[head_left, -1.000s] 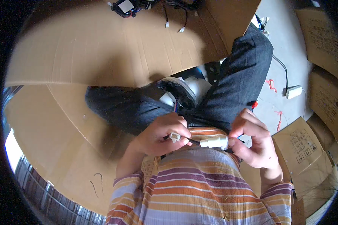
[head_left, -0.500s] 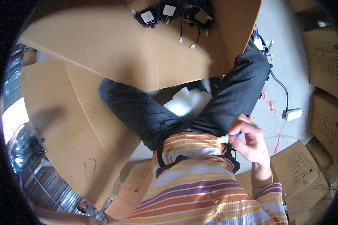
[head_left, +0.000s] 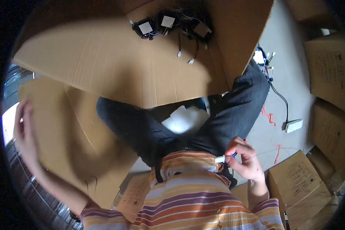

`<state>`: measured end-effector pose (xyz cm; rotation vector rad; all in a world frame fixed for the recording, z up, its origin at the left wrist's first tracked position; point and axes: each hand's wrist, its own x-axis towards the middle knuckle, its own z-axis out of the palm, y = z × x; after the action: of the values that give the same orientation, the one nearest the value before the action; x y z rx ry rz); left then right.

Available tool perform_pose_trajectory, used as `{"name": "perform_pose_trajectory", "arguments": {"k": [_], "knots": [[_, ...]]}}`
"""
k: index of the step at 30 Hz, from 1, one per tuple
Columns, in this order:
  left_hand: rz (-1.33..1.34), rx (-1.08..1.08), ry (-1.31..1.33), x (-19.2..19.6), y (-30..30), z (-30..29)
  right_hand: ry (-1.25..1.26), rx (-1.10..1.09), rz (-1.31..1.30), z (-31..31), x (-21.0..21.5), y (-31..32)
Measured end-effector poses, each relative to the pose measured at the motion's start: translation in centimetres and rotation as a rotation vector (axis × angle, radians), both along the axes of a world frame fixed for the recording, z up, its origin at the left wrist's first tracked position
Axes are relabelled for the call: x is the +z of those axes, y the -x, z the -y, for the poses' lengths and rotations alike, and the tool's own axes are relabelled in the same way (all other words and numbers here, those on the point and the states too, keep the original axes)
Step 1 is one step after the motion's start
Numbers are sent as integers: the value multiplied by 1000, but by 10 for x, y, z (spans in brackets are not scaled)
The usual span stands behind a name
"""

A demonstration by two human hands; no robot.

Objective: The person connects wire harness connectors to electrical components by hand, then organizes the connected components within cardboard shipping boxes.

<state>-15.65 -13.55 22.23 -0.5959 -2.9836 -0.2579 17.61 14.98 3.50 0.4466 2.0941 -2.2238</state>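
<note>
Pinching a small white plug right of center in the lower half of the frame: right hand, thumb and fingertips closed on it, a bit of blue wire showing at the grip. Plug sits just in front of the striped shirt; cannot tell whether it touches the cloth.

Left hand at far left of frame, blurred, fingers extended and apart, nothing seen in it. It overlaps the edge of a cardboard flap; contact cannot be told.

Dark trousers mid-frame, knees bent outward, a white bundle between the legs. Cardboard box across the upper middle, holding dark wired parts near the top, two with a bright white square on them; small white end plugs hang off dark leads below.

Right side: grey floor, red string, black cord running down to a white block. Cartons line the right edge; another carton at lower right, beside the right forearm.
</note>
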Motion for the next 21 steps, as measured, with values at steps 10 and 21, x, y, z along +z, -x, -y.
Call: {"name": "perform_pose_trajectory", "arguments": {"k": [10, 21], "knots": [[667, -406, -75, -433, 122, -124, 161, -70, 413, -18, -25, 42], [92, -276, 734, -689, 259, -115, 405, -149, 889, -35, -58, 100]]}}
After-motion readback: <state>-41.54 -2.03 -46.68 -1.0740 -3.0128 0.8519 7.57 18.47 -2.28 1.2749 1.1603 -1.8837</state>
